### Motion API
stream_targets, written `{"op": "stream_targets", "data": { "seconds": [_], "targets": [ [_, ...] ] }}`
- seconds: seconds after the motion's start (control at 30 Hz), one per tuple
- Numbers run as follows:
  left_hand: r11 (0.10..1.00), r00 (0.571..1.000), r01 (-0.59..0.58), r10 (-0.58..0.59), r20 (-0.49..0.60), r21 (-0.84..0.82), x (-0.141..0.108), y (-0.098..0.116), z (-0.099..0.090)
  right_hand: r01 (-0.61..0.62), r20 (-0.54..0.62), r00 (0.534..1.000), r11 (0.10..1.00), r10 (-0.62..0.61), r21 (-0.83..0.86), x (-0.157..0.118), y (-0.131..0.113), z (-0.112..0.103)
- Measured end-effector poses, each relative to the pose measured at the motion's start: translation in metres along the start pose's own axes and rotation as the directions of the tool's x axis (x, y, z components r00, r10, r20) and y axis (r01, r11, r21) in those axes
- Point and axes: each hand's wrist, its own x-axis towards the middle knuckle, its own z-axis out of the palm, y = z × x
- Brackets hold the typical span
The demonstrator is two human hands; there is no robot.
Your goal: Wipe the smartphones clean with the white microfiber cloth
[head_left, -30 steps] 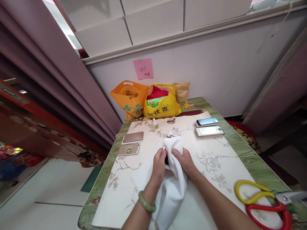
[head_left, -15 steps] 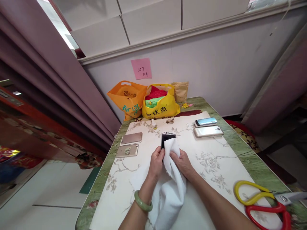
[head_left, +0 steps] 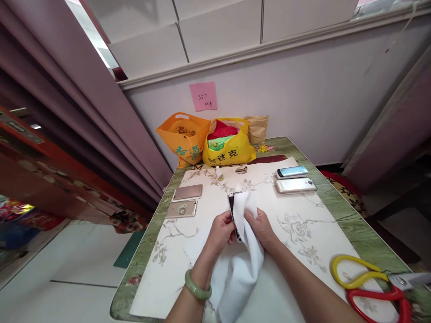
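Observation:
Above the middle of the table, my left hand (head_left: 222,231) grips a phone (head_left: 231,205) by its left edge. The phone is tilted, with a strip of its dark screen and patterned edge showing. A white cloth (head_left: 240,215) covers most of it, pressed there by my right hand (head_left: 261,228), whose fingers are closed on the fabric. The cloth's long end hangs down toward me between my forearms. What my right fingers touch behind the cloth is hidden. A green bangle (head_left: 198,286) circles my left wrist.
Two phones (head_left: 187,192) lie at left and two more (head_left: 295,185) at right. A small bottle (head_left: 219,173) and a brown loop (head_left: 241,170) sit behind my hands. Orange (head_left: 185,139) and yellow bags (head_left: 229,152) stand at the back. Scissors (head_left: 373,280) lie front right.
The phone has turned and tilted, so less of its screen shows. The cloth now covers more of it. My left fingers have shifted along its edge; the view has moved slightly.

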Motion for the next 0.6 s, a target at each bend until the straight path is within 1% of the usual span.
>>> {"op": "stream_targets", "data": {
  "seconds": [0.07,0.17,0.3,0.37,0.43,0.5,0.6],
  "targets": [
    [0.997,0.993,-0.051,0.045,-0.11,-0.056,0.004,0.002,0.003,0.025,0.045,0.999,0.999,-0.024,-0.029,0.0,0.0,0.0],
    [0.982,0.966,-0.137,0.104,-0.239,-0.129,0.01,0.003,0.011,0.013,0.033,0.999,1.0,-0.012,-0.027,0.0,-0.001,0.0],
    [0.943,0.925,-0.245,0.158,-0.346,-0.224,0.015,-0.001,0.028,-0.019,0.007,1.0,0.999,0.019,0.051,0.001,0.001,0.0],
    [0.91,0.903,-0.292,0.161,-0.399,-0.295,0.017,-0.005,0.037,-0.02,0.012,1.0,0.996,0.019,0.084,0.001,0.002,0.0],
    [0.878,0.902,-0.305,0.142,-0.409,-0.368,0.018,-0.009,0.043,-0.018,0.001,1.0,0.994,0.018,0.105,0.0,0.002,0.001],
    [0.87,0.924,-0.277,0.126,-0.36,-0.408,0.016,-0.014,0.042,-0.027,-0.03,0.999,0.992,0.031,0.121,0.0,0.0,0.001],
    [0.911,0.957,-0.211,0.12,-0.263,-0.354,0.011,-0.02,0.029,-0.05,-0.058,0.997,0.989,0.059,0.14,-0.001,-0.003,0.0]
  ]
}}
